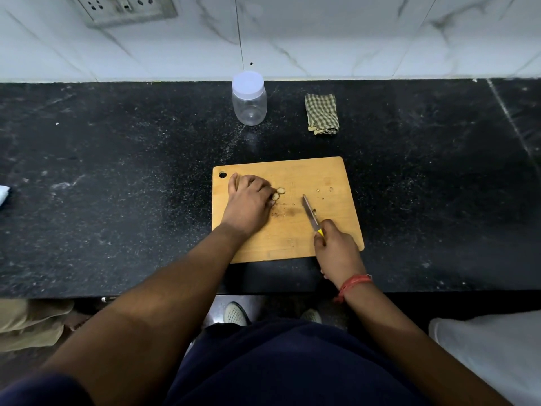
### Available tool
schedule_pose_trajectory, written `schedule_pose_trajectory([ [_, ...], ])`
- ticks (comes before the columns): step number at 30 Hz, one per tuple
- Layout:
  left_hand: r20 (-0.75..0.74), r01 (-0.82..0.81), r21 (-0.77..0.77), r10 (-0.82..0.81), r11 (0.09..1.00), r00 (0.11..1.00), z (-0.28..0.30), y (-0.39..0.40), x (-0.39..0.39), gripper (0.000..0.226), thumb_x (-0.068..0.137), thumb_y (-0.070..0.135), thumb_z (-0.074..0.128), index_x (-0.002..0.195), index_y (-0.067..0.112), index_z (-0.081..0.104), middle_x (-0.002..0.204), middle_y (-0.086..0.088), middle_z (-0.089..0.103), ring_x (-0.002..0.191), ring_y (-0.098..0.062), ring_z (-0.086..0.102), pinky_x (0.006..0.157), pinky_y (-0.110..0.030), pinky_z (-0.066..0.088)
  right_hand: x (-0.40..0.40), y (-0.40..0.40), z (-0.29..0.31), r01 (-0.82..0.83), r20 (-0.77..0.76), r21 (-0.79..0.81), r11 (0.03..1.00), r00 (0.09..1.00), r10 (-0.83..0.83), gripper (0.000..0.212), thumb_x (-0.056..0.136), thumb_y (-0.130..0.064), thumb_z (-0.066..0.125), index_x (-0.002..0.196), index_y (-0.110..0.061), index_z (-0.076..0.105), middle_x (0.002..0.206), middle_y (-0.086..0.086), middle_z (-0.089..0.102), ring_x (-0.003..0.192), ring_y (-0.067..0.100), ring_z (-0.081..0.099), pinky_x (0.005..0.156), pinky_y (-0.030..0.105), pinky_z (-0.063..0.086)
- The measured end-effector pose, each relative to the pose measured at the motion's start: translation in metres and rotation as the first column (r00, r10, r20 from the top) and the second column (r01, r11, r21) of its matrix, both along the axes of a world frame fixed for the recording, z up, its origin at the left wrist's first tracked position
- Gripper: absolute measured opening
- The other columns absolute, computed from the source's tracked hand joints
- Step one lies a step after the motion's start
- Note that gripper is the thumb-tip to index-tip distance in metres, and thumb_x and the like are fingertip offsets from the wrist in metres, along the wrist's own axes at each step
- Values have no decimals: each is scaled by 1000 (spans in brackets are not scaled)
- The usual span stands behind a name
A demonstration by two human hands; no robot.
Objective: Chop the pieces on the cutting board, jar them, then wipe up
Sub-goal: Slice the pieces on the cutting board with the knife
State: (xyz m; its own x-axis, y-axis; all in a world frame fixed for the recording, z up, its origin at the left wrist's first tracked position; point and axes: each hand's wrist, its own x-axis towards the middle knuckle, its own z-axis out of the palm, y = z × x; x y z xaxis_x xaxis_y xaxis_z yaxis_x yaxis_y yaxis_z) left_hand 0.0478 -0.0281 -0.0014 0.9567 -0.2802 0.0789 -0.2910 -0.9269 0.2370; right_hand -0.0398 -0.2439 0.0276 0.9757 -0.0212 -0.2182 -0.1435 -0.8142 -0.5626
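The left hand [248, 200] lies knuckles-up on the cutting board [292, 241], at about nine o'clock on it; its fingers are curled in and their tips press down on the small pale pieces [278, 194], which peek out just past the fingertips; the thumb sticks out toward the round hole [222, 174] in the board's corner at ten o'clock. The right hand [333, 244] sits at about five o'clock on the board; its fingers are wrapped tight around the yellow handle of the knife [311, 214]; the blade points up and left toward eleven o'clock, and its tip hangs near the pieces but does not touch them; whether the blade rests on the wood cannot be told. A red thread band [352, 284] goes around the right wrist.

A few tiny crumbs [325, 190] lie on the board at about two o'clock, apart from the pieces.

The board lies on the black counter [117, 177]. Behind the board, at twelve o'clock, stands a clear jar [249, 105] with its pale lid [247, 85] on; it looks empty. Just at the jar's three o'clock lies a folded checked cloth [322, 114], well apart from the board. Far off at the counter's nine o'clock edge, a bit of something light blue [3, 193] shows.
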Motion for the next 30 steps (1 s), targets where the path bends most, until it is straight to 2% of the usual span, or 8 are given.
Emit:
schedule_pose_trajectory([
  [2,3,-7,-2,7,1000,1000,1,-1,0,30,97,32,59,124,20,67,126,0,62,127,-28,45,119,-64,16,2,-3,2,17,6,-3,1000,1000,-17,8,99,-23,48,104,-18,49,72,9,62,59,33,63,52,47,55],
  [6,2,-24,20,24,999,1000,3,-4,-1,32,98,39,56,123,21,67,125,0,61,127,-28,45,119,-62,15,3,12,7,-77,-64,69,995,995,82,9,100,-24,49,105,-17,53,77,5,60,68,33,65,59,50,57],
  [8,-7,-29,31,30,999,1000,4,-6,0,32,99,38,55,123,21,67,125,-1,61,127,-29,45,119,-62,15,6,16,6,-49,-95,87,995,994,57,7,99,-25,49,102,-20,53,78,5,62,69,33,66,62,50,57],
  [13,2,-27,66,27,997,1000,5,-8,2,31,100,38,50,118,22,68,123,0,61,124,-28,46,119,-61,16,13,-1,5,151,-99,92,984,985,-142,5,99,-27,47,100,-27,51,71,7,64,53,27,64,47,45,57],
  [19,-11,-33,14,33,999,999,3,-8,3,31,98,37,51,119,19,65,123,0,60,125,-26,45,121,-58,14,1,4,1,25,-122,139,990,993,-8,5,101,-26,48,101,-23,52,74,8,63,55,28,63,46,47,56],
  [23,-4,-19,-9,19,1000,1000,1,-9,2,32,96,36,52,118,18,64,121,0,59,125,-25,44,122,-56,12,-2,-15,-5,107,-49,72,992,993,-103,9,99,-28,48,107,-26,50,72,9,63,56,31,63,49,47,56],
  [28,22,10,-43,-9,999,1000,-3,-13,-2,32,95,36,54,116,16,66,120,-1,59,123,-25,45,121,-58,15,-16,-20,-2,-57,-21,22,998,998,58,10,100,-24,51,106,-16,53,73,2,59,64,28,60,54,39,51],
  [30,23,20,-49,-18,999,1000,-3,-15,-3,31,94,36,55,115,16,67,121,-1,59,124,-26,45,121,-59,15,-17,-25,-3,-28,0,-37,999,1000,28,13,100,-24,50,108,-14,54,72,2,56,63,27,56,52,36,44],
])
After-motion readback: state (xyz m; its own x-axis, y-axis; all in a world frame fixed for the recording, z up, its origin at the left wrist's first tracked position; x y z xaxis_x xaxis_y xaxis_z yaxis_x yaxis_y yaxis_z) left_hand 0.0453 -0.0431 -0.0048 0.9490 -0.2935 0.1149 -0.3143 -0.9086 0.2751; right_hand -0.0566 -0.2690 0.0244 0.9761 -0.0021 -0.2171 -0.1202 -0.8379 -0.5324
